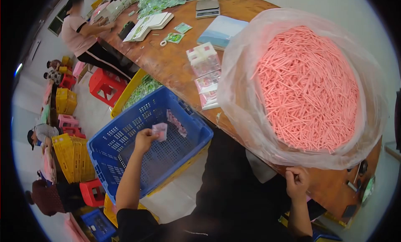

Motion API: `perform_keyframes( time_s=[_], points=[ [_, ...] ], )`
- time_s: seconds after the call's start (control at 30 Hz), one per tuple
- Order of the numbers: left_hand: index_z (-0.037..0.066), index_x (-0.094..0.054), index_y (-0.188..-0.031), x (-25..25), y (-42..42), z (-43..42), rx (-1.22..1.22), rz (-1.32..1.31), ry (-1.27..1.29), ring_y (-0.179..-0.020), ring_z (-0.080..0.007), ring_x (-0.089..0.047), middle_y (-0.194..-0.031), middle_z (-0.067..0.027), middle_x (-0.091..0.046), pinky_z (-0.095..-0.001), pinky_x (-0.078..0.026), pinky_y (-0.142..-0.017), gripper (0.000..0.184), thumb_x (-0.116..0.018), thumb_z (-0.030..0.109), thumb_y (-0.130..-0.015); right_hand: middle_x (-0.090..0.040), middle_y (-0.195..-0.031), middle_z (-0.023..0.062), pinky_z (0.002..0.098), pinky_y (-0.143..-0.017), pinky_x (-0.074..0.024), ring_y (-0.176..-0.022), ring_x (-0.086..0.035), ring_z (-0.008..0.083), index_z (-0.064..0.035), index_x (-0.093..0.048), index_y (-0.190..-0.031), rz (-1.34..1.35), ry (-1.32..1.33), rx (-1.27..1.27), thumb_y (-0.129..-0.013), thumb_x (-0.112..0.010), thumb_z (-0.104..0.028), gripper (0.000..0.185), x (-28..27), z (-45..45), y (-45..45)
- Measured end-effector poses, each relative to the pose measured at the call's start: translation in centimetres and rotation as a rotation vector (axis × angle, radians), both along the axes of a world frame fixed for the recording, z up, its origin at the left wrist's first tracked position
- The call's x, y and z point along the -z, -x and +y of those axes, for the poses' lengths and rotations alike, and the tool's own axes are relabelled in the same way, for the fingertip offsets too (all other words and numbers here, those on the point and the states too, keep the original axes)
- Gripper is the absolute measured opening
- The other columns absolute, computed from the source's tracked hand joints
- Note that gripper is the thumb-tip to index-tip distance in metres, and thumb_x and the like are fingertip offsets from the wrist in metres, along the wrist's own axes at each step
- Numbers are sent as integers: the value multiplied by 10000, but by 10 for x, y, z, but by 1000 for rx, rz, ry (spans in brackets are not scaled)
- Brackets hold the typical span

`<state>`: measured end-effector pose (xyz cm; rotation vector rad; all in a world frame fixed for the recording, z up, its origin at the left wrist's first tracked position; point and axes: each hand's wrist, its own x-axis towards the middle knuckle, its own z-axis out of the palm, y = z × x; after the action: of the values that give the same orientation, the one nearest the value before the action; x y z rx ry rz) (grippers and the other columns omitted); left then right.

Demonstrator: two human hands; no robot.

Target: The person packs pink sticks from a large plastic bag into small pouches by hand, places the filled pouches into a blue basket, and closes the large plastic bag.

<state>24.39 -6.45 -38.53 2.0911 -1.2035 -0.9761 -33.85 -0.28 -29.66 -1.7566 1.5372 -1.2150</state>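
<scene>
My left hand (144, 141) reaches over a blue plastic crate (98, 144) and pinches a small pink-and-white packet (160, 131). Inside the crate, a strip of pink printed packets (177, 123) leans by the far wall. My right hand (297, 182) is closed at the table's edge, just below a large clear plastic bag (240, 81). Whether its curled fingers hold anything is hidden. Pink thin sticks (307, 91) fill the bag in a heap. Stacks of printed packet sleeves (204, 60) lie on the table to the left of the bag.
The brown wooden table (175, 62) also bears a scale (207, 9), a blue-and-white pad (222, 31), tape (163, 43) and green packets (174, 38). A person (79, 33) stands at its far end. Red stools (106, 86) and yellow crates (73, 156) stand to the left.
</scene>
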Motion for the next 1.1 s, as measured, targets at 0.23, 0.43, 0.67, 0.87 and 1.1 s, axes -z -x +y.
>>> perform_keyframes(
  time_s=[0.23, 0.43, 0.67, 0.87, 1.1],
  points=[
    [42, -709, -851, 191, -33, -6, 284, -90, -361, -703, -120, -618, -780, -10, -694, -298, -505, -669, 104, -778, 60, -774, -679, -769, 127, 331, -622, -490, -650, -642, 253, -1, -695, -854, 333, -1, 17, -771, -709, -10, 84, 32, -13, -21],
    [46, -701, -949, 319, -25, -10, 106, 174, -257, -745, -219, -661, -816, -79, -708, -362, -527, -693, 191, -732, 193, -831, -691, -831, 145, 398, -705, -514, -742, -665, 341, -18, -707, -883, 499, 82, 63, -737, -710, -49, 149, 38, -21, -26],
    [6, -692, -1019, 311, 23, -24, 212, -302, -542, -933, -295, -700, -1003, -190, -720, -396, -533, -800, 322, -698, 282, -852, -694, -858, 168, 415, -747, -527, -802, -684, 363, -14, -699, -887, 603, 85, 109, -746, -716, -90, 161, 47, -16, -25],
    [54, -727, -1023, 396, 3, -5, 118, 273, -87, -947, -286, -700, -1009, -171, -722, -400, -541, -828, 352, -703, 357, -846, -702, -918, 131, 446, -786, -514, -853, -675, 344, -55, -709, -905, 599, 111, 118, -712, -727, -121, 205, 42, -22, -30],
    [15, -673, -956, 150, 50, -55, 217, -120, 39, -759, -167, -646, -829, -99, -689, -301, -514, -727, 187, -658, 197, -917, -707, -842, 99, 388, -695, -536, -744, -687, 290, -48, -713, -882, 538, 210, 90, -690, -743, -83, 198, 25, -28, -34]
  ],
)
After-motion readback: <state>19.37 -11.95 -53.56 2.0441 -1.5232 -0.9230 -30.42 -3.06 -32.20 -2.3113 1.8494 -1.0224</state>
